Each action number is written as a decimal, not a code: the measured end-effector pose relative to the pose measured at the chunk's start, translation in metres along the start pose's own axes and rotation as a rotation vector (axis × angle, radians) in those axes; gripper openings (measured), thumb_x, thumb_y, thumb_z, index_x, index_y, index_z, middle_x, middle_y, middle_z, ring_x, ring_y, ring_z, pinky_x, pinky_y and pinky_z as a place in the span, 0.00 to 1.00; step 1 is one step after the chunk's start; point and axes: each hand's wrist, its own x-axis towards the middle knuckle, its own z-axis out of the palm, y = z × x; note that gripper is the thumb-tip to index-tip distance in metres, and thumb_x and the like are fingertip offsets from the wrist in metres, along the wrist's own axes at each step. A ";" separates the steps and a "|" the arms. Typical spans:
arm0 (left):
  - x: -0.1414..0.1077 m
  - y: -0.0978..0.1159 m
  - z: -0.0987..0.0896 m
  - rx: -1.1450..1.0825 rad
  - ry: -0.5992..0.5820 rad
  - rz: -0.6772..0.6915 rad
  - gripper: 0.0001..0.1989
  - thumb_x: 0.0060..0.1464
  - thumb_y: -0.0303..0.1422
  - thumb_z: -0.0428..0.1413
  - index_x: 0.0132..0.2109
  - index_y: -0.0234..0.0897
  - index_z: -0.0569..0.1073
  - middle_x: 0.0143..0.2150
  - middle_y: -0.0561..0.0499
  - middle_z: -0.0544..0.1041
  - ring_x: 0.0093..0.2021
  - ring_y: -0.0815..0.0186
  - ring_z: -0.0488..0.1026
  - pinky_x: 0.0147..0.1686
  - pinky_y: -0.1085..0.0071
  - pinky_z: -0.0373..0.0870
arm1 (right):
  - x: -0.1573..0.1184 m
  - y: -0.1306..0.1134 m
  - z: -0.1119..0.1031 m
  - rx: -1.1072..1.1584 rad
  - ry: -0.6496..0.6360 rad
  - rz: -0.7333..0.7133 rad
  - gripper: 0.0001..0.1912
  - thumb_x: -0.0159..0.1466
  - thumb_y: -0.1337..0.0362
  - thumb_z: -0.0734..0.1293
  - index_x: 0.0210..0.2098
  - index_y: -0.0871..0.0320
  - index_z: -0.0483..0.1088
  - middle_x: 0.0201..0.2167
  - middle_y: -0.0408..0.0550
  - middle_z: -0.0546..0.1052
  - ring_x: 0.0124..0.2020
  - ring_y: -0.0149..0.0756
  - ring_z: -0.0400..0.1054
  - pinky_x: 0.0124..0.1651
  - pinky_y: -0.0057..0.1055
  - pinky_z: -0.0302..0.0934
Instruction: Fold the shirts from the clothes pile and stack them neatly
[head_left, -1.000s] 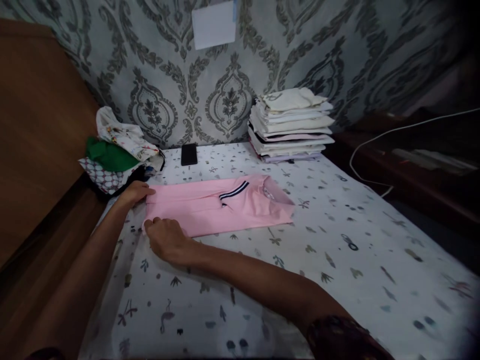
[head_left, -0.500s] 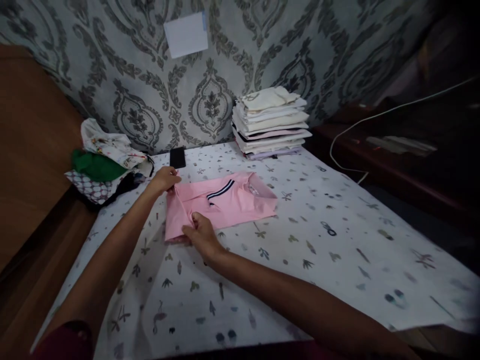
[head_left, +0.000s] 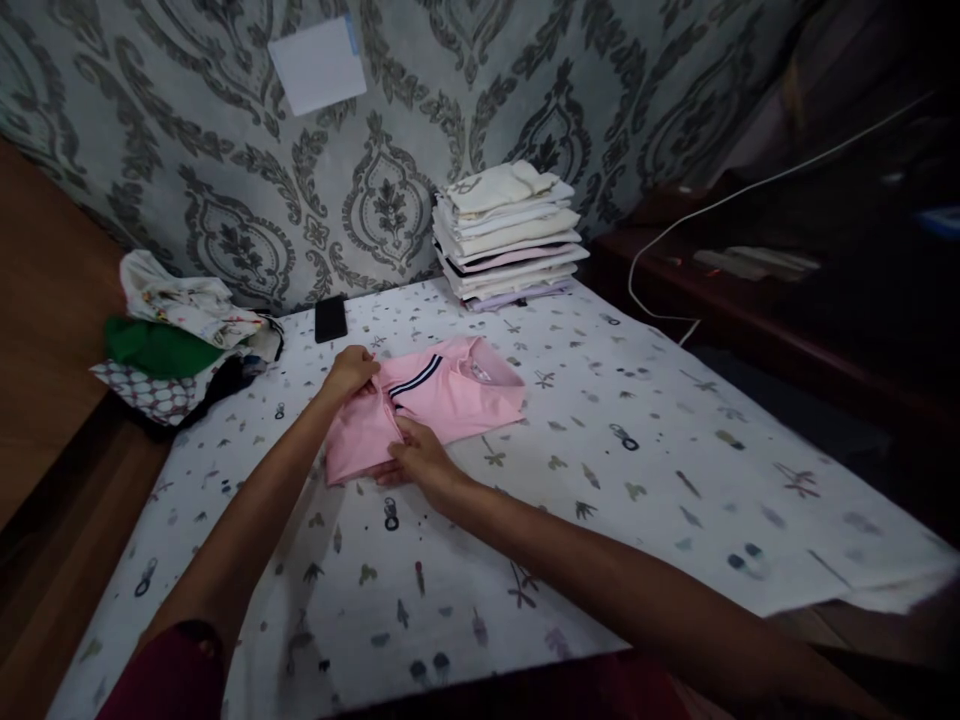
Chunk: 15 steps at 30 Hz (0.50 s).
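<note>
Head view: from where I stand, a pink collared shirt (head_left: 469, 400) lies partly folded on a white printed sheet (head_left: 600, 520), collar end toward the right. The left hand (head_left: 352, 372) pinches the folded-over part at the far side, fingers closed on fabric; the right hand (head_left: 426, 462) grips it at the near side, thumb on top. Beyond sit a black smartphone (head_left: 331, 319), a loose clothes heap (head_left: 169, 345) and a neat stack of folded garments (head_left: 510, 235).
</note>
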 end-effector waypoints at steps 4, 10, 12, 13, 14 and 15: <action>-0.006 -0.002 0.000 -0.132 -0.038 0.040 0.08 0.59 0.33 0.55 0.33 0.37 0.65 0.20 0.54 0.73 0.20 0.68 0.74 0.26 0.72 0.73 | -0.001 -0.010 -0.003 -0.036 0.013 0.099 0.24 0.57 0.80 0.55 0.50 0.58 0.63 0.20 0.39 0.74 0.22 0.34 0.75 0.26 0.26 0.70; -0.046 -0.028 -0.011 -0.121 0.014 0.415 0.07 0.61 0.34 0.50 0.38 0.37 0.70 0.36 0.48 0.79 0.37 0.64 0.78 0.43 0.65 0.76 | -0.006 -0.017 -0.011 -0.100 0.024 0.106 0.20 0.63 0.77 0.55 0.54 0.60 0.59 0.17 0.39 0.72 0.20 0.35 0.74 0.25 0.27 0.70; -0.069 -0.043 -0.012 0.061 0.080 0.611 0.09 0.61 0.34 0.49 0.42 0.37 0.73 0.41 0.46 0.79 0.41 0.61 0.77 0.47 0.61 0.75 | -0.007 -0.017 -0.017 -0.148 0.042 0.089 0.21 0.64 0.76 0.57 0.56 0.60 0.58 0.17 0.39 0.72 0.20 0.36 0.74 0.25 0.27 0.70; -0.080 -0.050 -0.010 0.144 0.108 0.669 0.11 0.62 0.34 0.48 0.44 0.37 0.73 0.43 0.45 0.79 0.44 0.59 0.76 0.49 0.60 0.74 | -0.006 -0.016 -0.020 -0.171 0.045 0.083 0.21 0.64 0.75 0.58 0.57 0.60 0.58 0.17 0.39 0.72 0.20 0.36 0.74 0.25 0.28 0.70; -0.091 -0.058 -0.008 0.202 0.135 0.706 0.12 0.63 0.34 0.47 0.47 0.37 0.73 0.46 0.44 0.79 0.47 0.58 0.76 0.51 0.59 0.73 | -0.005 -0.016 -0.023 -0.193 0.045 0.080 0.22 0.64 0.74 0.59 0.58 0.61 0.58 0.17 0.39 0.72 0.20 0.37 0.74 0.26 0.28 0.70; -0.101 -0.065 -0.005 0.239 0.163 0.731 0.14 0.65 0.35 0.46 0.49 0.36 0.73 0.50 0.42 0.78 0.51 0.58 0.75 0.53 0.58 0.72 | -0.004 -0.016 -0.026 -0.211 0.039 0.073 0.23 0.64 0.74 0.60 0.58 0.61 0.58 0.17 0.39 0.72 0.21 0.37 0.74 0.26 0.28 0.70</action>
